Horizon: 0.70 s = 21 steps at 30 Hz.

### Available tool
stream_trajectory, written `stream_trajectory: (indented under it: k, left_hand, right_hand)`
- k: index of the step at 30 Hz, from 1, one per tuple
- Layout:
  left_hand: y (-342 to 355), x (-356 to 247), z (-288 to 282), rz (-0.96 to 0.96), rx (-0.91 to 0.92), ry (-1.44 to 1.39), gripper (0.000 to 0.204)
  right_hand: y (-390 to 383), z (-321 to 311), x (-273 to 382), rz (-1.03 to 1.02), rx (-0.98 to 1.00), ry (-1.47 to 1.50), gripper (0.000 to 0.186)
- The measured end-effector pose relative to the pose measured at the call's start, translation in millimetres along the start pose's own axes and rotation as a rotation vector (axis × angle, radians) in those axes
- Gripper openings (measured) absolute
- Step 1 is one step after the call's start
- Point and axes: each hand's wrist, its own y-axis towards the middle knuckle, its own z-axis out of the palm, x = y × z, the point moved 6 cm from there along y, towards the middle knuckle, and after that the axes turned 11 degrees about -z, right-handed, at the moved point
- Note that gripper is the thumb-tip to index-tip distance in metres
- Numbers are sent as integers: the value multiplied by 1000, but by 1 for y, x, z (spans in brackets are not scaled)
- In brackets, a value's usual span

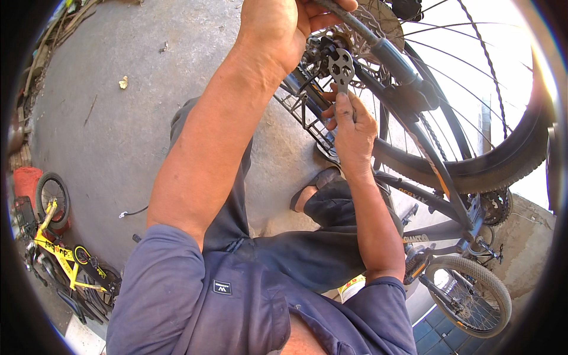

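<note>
At the top centre, my left hand (299,18) has its fingers wrapped round a grey frame tube (349,21) of the bicycle. Below it, my right hand (352,127) grips a flat silver multi-hole wrench (342,71), thumb along the handle. The wrench's head lies at the wheel's axle area (331,44), beside a brake disc (381,18); whether it fits on a nut cannot be made out. The bicycle's tyre (473,171) and spokes fill the upper right, and a black rack (305,115) shows left of my right hand.
A yellow bicycle (56,251) lies at the lower left near a red object (26,180). Another wheel (494,302) is at the lower right, by blue tiles (435,337). Sticks and debris (44,32) line the upper-left edge of the concrete floor (94,148). My legs (296,254) are beneath my arms.
</note>
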Motion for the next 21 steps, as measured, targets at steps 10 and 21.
stream_trajectory:
  k: [10,21]
  left_hand:
    - [1,-10,-12,97,-111,83,37]
    - [2,-9,-12,76,-119,135,43]
  right_hand:
    - [-1,-1,-3,-103,-2,-57,27]
    - [2,13,-9,-46,-30,-77,30]
